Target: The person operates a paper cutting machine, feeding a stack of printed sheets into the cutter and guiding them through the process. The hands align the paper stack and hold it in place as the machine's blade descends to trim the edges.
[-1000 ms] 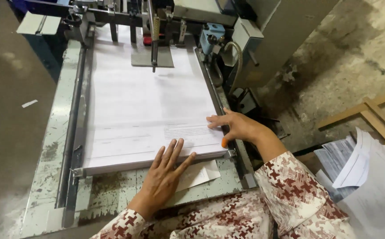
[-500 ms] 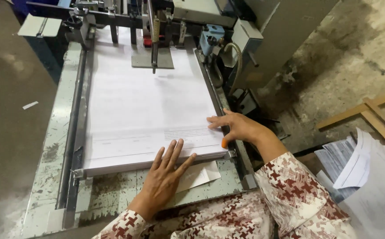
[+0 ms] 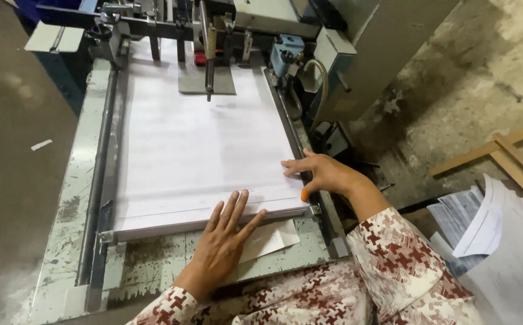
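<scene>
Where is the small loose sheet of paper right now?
In the head view, the small loose sheet lies on the worn metal machine table, just in front of the big white paper stack, partly under the left hand.

We see a stack of white paper [image 3: 201, 150], matt and smooth, lying on a machine bed [image 3: 69, 222] of pale green painted metal, its coat chipped and scuffed to bare grey. A dark metal rail [image 3: 96, 180] along the left looks dull. Our left hand [image 3: 222, 247] and right hand [image 3: 324, 174] rest on the paper; the sleeves [image 3: 406, 265] are printed cloth. The floor [image 3: 454, 72] on the right is rough, stained concrete. Near right lie plain wooden slats [image 3: 502, 150] and loose printed paper sheets [image 3: 484, 222].
</scene>
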